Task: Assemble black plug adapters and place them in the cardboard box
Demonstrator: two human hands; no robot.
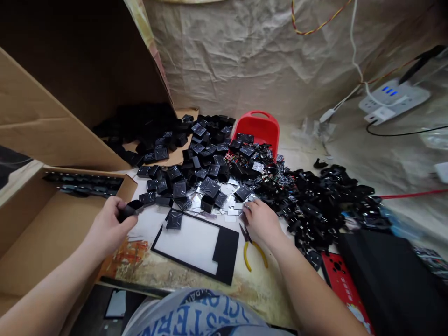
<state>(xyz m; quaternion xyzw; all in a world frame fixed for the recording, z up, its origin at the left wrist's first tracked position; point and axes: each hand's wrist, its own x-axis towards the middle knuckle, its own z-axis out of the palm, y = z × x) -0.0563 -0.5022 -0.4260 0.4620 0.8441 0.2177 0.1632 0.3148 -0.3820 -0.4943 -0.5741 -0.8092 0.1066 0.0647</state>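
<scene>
My left hand [110, 224] is wrapped round a small black plastic housing [135, 205], near the inner edge of the cardboard box at the left. My right hand [262, 221] reaches to the near edge of the parts heap, its fingertips drawn together; what lies in them, if anything, is hidden. Just below it, yellow-handled pliers [250, 245] rest on the table. Silvery flat pieces [230, 205] are strewn between the hands. A black frame with a white panel [226, 261] lies in front of me, and one black housing [174, 219] overlaps its upper left corner.
Black housings [210, 161] are heaped across the middle. A red scoop [259, 126] stands behind small circuit parts [266, 163]. More black parts [325, 200] spread rightward. A cardboard box [45, 233] holds rows of black pieces. A black box [395, 280] and power strip [395, 100] are right.
</scene>
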